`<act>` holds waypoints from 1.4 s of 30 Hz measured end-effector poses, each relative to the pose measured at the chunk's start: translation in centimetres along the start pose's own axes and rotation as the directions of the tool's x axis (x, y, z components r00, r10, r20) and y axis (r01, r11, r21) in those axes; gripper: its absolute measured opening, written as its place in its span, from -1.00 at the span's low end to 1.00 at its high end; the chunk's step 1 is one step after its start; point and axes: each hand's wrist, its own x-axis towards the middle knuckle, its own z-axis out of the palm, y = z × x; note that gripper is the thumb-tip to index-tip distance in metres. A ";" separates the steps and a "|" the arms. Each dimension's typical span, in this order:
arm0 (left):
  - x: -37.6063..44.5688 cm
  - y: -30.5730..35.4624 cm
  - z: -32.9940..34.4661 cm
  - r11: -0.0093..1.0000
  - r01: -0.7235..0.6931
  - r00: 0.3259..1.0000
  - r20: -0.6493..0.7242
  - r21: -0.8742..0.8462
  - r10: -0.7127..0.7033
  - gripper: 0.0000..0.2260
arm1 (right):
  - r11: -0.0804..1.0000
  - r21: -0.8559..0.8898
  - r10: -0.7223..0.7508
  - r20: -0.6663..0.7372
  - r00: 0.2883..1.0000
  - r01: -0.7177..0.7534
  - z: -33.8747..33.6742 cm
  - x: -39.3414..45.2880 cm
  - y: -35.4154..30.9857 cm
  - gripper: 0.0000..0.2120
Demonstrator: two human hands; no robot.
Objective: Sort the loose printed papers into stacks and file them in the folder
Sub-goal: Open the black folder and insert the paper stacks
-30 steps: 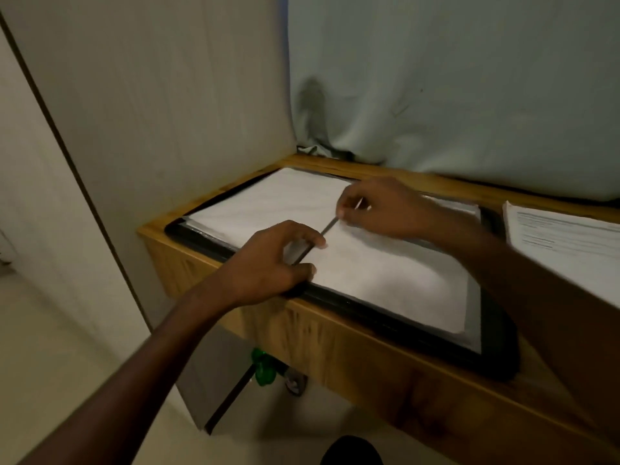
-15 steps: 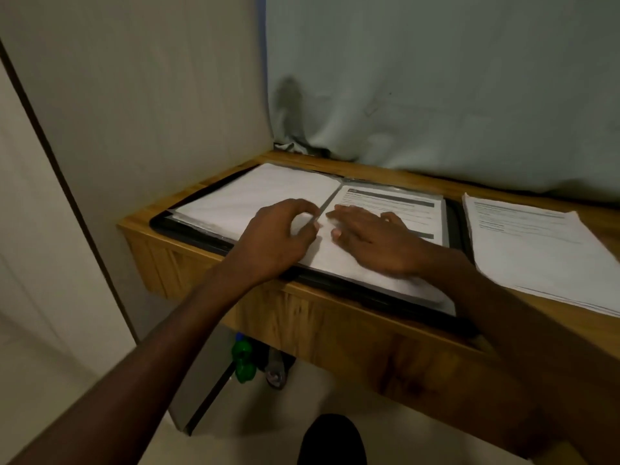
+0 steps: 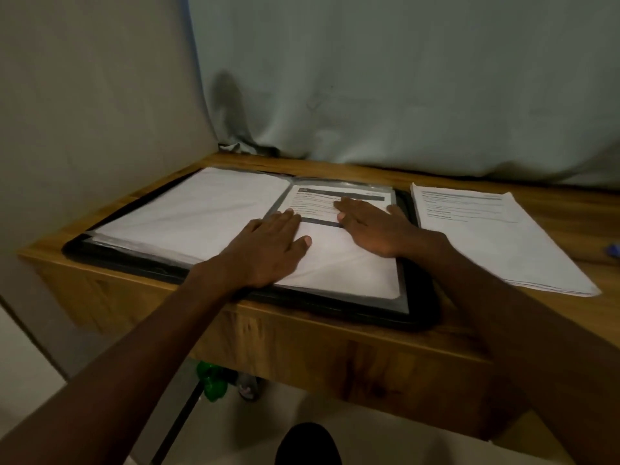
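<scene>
Your left hand [image 3: 265,250] flat, fingers straight, grip open, pressing near centre fold of open black display folder [image 3: 421,297] on wooden counter [image 3: 302,333]. Your right hand [image 3: 375,226] also flat, grip holding nothing, resting on printed white sheet [image 3: 339,263] in right-hand clear sleeve. Left page blank white. Loose stack of printed white papers [image 3: 496,236] lies just right of folder, apart from it

We see the open folder [image 3: 416,317] filling the counter [image 3: 302,333] from its left edge to the middle, with the loose paper stack [image 3: 503,243] just right of it. Bare wood lies along the far edge, beneath the hanging cloth [image 3: 402,78].
</scene>
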 end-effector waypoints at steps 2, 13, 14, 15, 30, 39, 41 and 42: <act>-0.2 0.3 -0.2 1.000 -0.006 1.000 0.002 -0.003 0.006 -0.41 | 0.998 -0.034 0.059 0.001 0.998 -0.059 -0.3 0.1 0.5 -0.42; 6.3 1.0 -4.2 0.967 0.011 0.999 -0.031 -0.254 -0.020 -0.47 | 0.997 -0.002 0.072 -0.132 0.989 -0.073 1.6 -1.4 -5.1 -0.41; 6.8 1.1 -3.1 0.973 0.019 0.999 -0.033 -0.230 -0.027 -0.44 | 0.997 0.009 0.079 -0.127 0.989 -0.078 1.8 -1.7 -4.7 -0.41; 7.1 1.0 -2.3 0.984 0.038 0.998 -0.040 -0.176 -0.045 -0.42 | 0.997 0.010 0.081 -0.127 0.989 -0.081 1.9 -1.8 -4.4 -0.40; 7.7 1.3 -1.1 0.995 0.094 0.995 -0.040 -0.045 -0.096 -0.36 | 0.980 -0.038 0.186 -0.156 0.970 -0.194 1.2 -6.8 -4.1 -0.36; 8.4 0.6 -0.5 0.992 0.116 0.992 -0.050 -0.052 -0.119 -0.30 | 0.980 -0.100 0.168 -0.022 0.986 -0.169 0.7 -12.2 -2.1 -0.31; 7.9 1.0 -0.8 0.997 0.061 0.985 -0.159 -0.042 -0.067 -0.43 | 0.986 -0.095 0.136 -0.044 0.990 -0.140 0.4 -12.2 -1.8 -0.32; 7.6 1.3 -1.1 1.000 0.013 0.969 -0.249 0.019 -0.008 -0.52 | 0.988 -0.069 0.133 -0.102 0.986 -0.141 0.1 -12.0 -1.7 -0.35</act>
